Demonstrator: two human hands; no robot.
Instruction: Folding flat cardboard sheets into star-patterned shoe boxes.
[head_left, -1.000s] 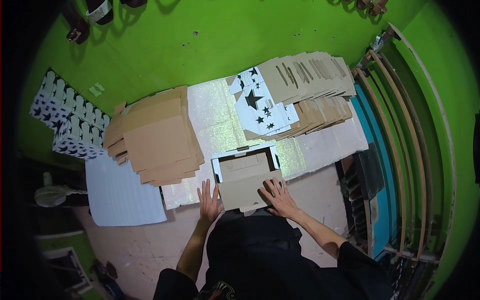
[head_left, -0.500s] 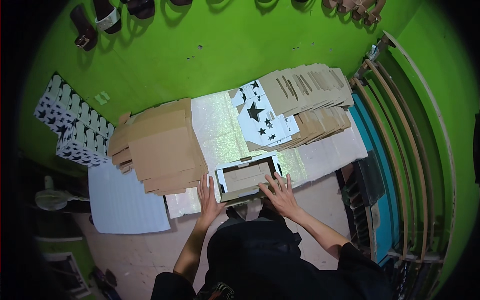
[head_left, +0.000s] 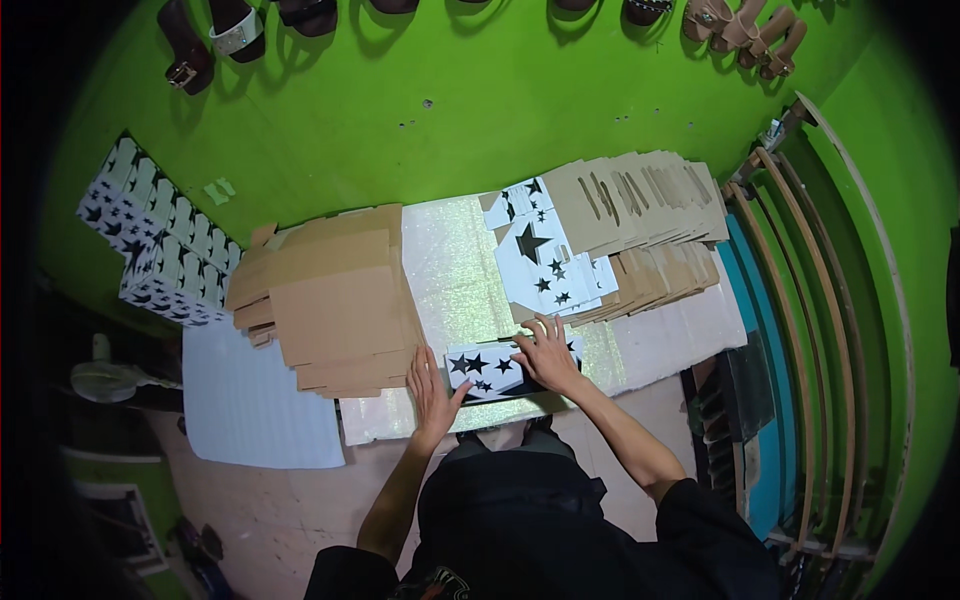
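Observation:
A small white cardboard box [head_left: 490,385] printed with black stars lies near the front edge of the table, its star-printed flap folded over the top. My left hand [head_left: 432,396] rests against the box's left end, fingers stretched out and thumb over the near left corner. On top of the box, toward its right half, is my right hand [head_left: 547,358], fingers spread and tips at the far edge of the flap. It hides part of the lid there. Neither hand grips anything. Just beyond the box lie flat star-printed box blanks [head_left: 535,265], white side up.
Brown cardboard sheets [head_left: 345,300] are stacked to the left, and more overlapping cardboard blanks [head_left: 640,205] to the back right. Several finished star boxes [head_left: 165,275] are piled at the far left. A wooden rack [head_left: 810,330] stands at right; sandals [head_left: 735,30] hang on the green wall.
The box stood open with its brown inside showing; now its flap covers the top. My right hand has moved from the near right rim onto the lid's far edge.

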